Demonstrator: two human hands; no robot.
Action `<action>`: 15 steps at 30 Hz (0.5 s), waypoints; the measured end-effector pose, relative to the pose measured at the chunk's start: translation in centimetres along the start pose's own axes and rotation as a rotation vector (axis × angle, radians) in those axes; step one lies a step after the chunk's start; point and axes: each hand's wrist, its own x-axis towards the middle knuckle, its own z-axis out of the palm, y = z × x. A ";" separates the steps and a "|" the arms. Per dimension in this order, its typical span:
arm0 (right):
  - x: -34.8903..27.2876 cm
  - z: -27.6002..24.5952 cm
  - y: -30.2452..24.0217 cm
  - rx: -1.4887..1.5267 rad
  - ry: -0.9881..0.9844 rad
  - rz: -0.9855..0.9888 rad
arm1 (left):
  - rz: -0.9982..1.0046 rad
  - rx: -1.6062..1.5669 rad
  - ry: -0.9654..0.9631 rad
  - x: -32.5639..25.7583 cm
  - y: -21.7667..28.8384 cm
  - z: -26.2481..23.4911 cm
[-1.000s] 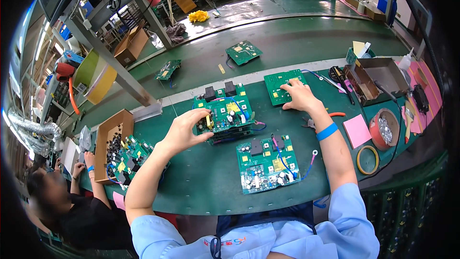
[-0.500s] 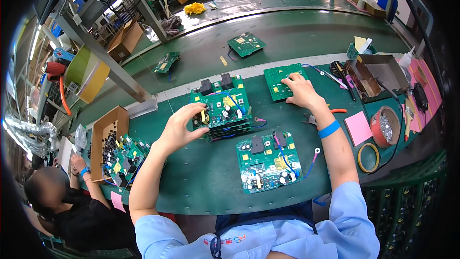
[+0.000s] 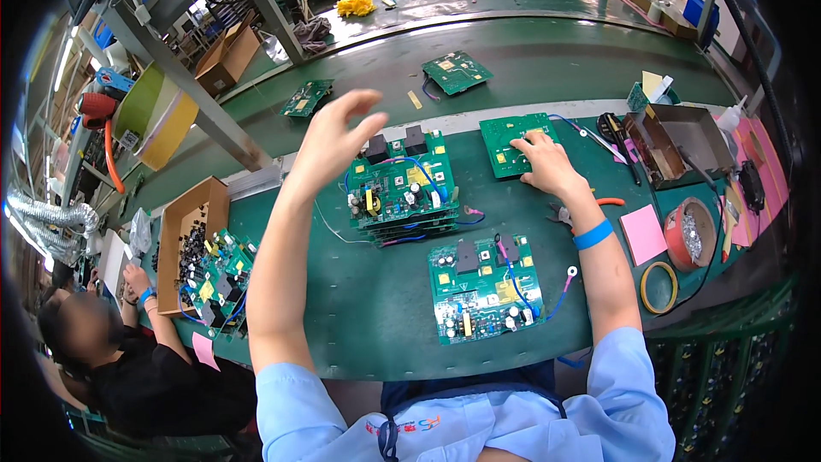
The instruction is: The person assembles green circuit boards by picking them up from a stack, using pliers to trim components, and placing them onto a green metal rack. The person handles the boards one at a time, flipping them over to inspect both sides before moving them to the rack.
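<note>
Flanking stacked circuit boards (image 3: 402, 188), tape roll (image 3: 691, 235) — cardboard box (image 3: 190, 231)

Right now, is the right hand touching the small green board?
Touching. The head view shows the right hand lying on the small green board, fingers pressed on its right part.

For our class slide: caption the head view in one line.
Right hand rests on a green circuit board; left hand is raised, open, beside stacked boards.

Six green circuit boards are counted: a stack (image 3: 402, 188), a populated one (image 3: 483, 287), a bare one (image 3: 513, 144), two far ones (image 3: 457, 73) (image 3: 305, 98), one at left (image 3: 214, 269); two tape rolls (image 3: 691, 233) (image 3: 658, 287) are seen. One cardboard box (image 3: 192, 235) and one pink note (image 3: 643, 233) are counted.
</note>
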 end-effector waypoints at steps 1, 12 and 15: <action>0.1 0.0 0.0 0.000 -0.007 0.004 | 0.009 0.029 -0.053 1.9 0.1 0.4; 1.7 -3.6 0.7 0.201 -0.050 -0.101 | -0.397 0.379 -0.041 9.4 -15.3 2.6; 4.7 -6.7 1.2 0.148 0.157 -0.209 | -0.765 0.150 0.324 8.1 -18.2 2.1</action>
